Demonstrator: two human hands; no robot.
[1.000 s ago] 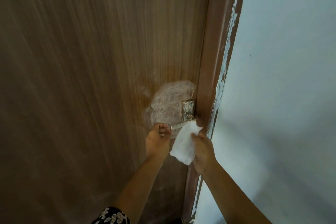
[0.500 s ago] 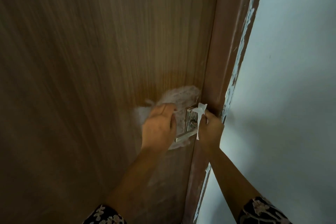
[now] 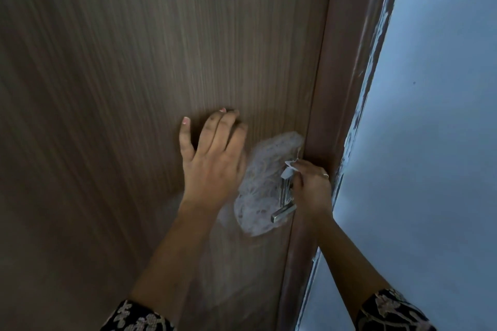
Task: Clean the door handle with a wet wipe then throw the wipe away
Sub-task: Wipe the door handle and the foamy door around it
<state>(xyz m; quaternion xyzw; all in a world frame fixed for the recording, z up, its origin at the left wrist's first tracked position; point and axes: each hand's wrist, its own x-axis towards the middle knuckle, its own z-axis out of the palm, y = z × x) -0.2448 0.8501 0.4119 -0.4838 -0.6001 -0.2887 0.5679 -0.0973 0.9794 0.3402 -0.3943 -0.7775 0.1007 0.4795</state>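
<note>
The metal lever door handle sits on the brown wooden door, near its right edge, over a whitish scuffed patch. My right hand presses a crumpled white wet wipe against the handle's upper plate; most of the wipe is hidden in my fingers. My left hand lies flat on the door with fingers spread, just left of the handle, holding nothing.
The brown door frame runs up the right of the door, with chipped paint along its edge. A pale blue wall fills the right side. No bin is in view.
My left hand let go of the lever and moved up to lie flat on the door. My right hand bunched the wipe and brought it onto the handle plate. The view moved closer.
</note>
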